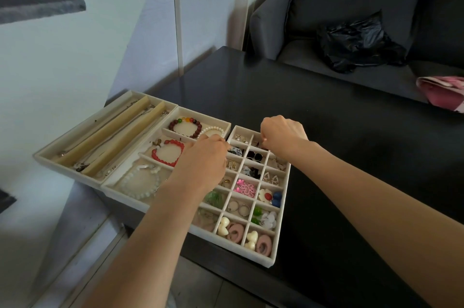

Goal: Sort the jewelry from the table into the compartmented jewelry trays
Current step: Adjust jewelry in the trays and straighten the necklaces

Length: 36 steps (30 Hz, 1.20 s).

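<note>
Trays — long axes toward far right; hands above.

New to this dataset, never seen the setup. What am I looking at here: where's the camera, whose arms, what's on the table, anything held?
There is no robot here. One wide-angle camera worn on a person's head looks forward and down, so the two bare arms are the wearer's own.

On the black table three cream jewelry trays sit side by side: a long-slot tray with chains, a bracelet tray with bead bracelets, and a small-grid tray with earrings and rings.

Both hands hover over the far end of the grid tray. The left hand and right hand have curled fingers, pinched as if on something tiny, but the piece itself is too small to see.
</note>
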Each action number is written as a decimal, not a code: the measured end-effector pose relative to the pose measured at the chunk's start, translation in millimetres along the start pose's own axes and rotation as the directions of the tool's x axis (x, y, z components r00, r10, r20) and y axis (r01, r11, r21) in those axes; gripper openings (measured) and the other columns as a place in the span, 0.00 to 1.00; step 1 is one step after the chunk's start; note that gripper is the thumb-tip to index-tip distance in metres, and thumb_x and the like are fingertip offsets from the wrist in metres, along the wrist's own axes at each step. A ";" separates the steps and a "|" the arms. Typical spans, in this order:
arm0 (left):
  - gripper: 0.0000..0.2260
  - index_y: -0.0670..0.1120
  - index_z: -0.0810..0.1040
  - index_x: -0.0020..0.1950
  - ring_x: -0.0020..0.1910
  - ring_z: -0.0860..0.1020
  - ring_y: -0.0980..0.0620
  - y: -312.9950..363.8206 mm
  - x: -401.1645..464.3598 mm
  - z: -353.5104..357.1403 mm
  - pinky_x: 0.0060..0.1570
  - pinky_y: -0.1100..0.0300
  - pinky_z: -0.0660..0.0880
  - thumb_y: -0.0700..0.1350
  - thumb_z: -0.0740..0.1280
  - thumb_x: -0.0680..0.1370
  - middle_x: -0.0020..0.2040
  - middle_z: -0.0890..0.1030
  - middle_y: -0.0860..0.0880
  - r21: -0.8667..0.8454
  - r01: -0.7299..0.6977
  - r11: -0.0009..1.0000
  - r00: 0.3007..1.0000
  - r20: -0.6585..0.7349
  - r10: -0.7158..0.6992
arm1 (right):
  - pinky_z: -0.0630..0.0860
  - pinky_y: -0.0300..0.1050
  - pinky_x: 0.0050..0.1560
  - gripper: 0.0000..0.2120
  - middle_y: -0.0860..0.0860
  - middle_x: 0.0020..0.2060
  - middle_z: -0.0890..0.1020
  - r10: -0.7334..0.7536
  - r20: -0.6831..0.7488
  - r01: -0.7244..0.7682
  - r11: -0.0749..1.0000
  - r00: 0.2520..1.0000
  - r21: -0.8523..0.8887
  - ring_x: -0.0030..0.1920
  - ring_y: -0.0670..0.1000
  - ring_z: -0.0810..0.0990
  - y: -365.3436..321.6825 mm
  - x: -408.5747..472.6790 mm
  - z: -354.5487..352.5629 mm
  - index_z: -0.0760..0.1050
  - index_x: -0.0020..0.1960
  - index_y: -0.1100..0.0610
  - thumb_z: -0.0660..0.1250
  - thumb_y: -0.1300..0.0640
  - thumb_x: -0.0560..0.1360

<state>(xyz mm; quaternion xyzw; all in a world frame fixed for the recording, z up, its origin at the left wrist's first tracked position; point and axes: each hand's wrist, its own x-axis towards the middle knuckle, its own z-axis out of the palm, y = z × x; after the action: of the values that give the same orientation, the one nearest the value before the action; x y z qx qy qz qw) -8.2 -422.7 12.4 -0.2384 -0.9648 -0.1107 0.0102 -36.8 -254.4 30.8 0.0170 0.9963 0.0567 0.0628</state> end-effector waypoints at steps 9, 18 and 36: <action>0.17 0.49 0.70 0.69 0.66 0.69 0.53 -0.3 -0.9 -0.6 0.65 0.56 0.65 0.44 0.60 0.80 0.67 0.72 0.51 -0.002 -0.010 1.000 1.000 -0.012 0.010 | 0.72 0.42 0.35 0.04 0.51 0.38 0.75 -0.035 -0.073 0.032 0.999 0.997 -0.041 0.37 0.50 0.76 3.4 -5.0 1.6 0.76 0.52 0.58 0.64 0.61 0.78; 0.17 0.49 0.70 0.69 0.65 0.70 0.52 -0.1 -4.2 -3.1 0.65 0.56 0.65 0.42 0.61 0.80 0.67 0.72 0.51 -0.009 -0.014 1.000 1.000 -0.003 0.014 | 0.69 0.38 0.37 0.13 0.52 0.59 0.71 -0.060 -0.003 0.060 0.991 0.998 0.121 0.46 0.48 0.74 24.7 -26.4 1.7 0.75 0.62 0.48 0.60 0.56 0.80; 0.18 0.48 0.69 0.70 0.67 0.69 0.52 -0.4 -3.7 0.3 0.66 0.55 0.65 0.42 0.61 0.80 0.68 0.72 0.50 0.011 -0.017 1.000 1.000 -0.001 0.017 | 0.73 0.41 0.40 0.11 0.53 0.56 0.73 -0.036 -0.003 0.036 0.990 0.999 0.138 0.46 0.50 0.77 14.0 -19.0 4.7 0.78 0.58 0.55 0.60 0.56 0.80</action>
<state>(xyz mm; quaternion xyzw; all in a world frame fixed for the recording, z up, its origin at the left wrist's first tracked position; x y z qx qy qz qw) -5.1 -424.7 11.8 -0.2462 -0.9634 -0.1054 0.0130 -16.9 -240.8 30.2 0.0031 0.9980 -0.0136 0.0621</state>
